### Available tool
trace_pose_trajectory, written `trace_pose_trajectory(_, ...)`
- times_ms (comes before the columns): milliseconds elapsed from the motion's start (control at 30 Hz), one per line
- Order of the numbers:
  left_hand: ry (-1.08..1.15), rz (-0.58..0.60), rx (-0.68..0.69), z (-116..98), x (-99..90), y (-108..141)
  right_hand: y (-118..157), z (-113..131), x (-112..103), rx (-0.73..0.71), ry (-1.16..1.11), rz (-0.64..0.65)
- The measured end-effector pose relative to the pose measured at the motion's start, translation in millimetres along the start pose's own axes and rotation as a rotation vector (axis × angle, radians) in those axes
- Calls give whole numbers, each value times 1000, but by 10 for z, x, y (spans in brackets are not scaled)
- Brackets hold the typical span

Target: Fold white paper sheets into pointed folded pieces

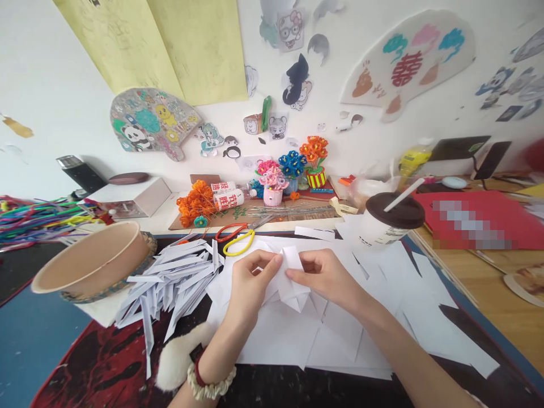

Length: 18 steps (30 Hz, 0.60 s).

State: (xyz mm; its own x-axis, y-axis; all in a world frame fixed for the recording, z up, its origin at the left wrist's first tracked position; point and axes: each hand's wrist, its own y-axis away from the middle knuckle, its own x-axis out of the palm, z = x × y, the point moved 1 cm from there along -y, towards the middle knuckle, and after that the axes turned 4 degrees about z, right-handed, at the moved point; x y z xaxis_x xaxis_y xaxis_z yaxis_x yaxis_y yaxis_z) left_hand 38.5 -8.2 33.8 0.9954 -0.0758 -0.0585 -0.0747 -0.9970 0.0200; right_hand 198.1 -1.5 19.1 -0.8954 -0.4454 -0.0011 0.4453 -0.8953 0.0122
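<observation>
Both hands hold one small folded white paper [293,277] above the spread of white sheets. My left hand [255,277] pinches its upper left edge between thumb and forefinger. From the other side, my right hand [321,275] grips it with the thumb in front and the fingers curled behind. The paper shows creases and a pointed lower end. Beneath lie loose white paper sheets [272,345], overlapping each other. To the left is a heap of narrow folded paper strips [178,277]. Scissors with one red and one yellow handle [238,243] rest just beyond my left hand.
A lidded cup with a straw [391,218] stands at the right behind the sheets. A round tan bowl [91,260] is at the left. Pipe-cleaner flowers [198,204] and small flower pots [272,195] line the back by the wall. A red folder [480,221] lies far right.
</observation>
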Motion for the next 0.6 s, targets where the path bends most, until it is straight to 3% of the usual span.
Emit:
trace_pose_trajectory(300,-9,-37,-8,13,10,-3,-19,-15,31,-21,44,-59)
trace_pose_trajectory(600,36,-45,-20,20,26,11,-55,-83,97,-96,127,-202)
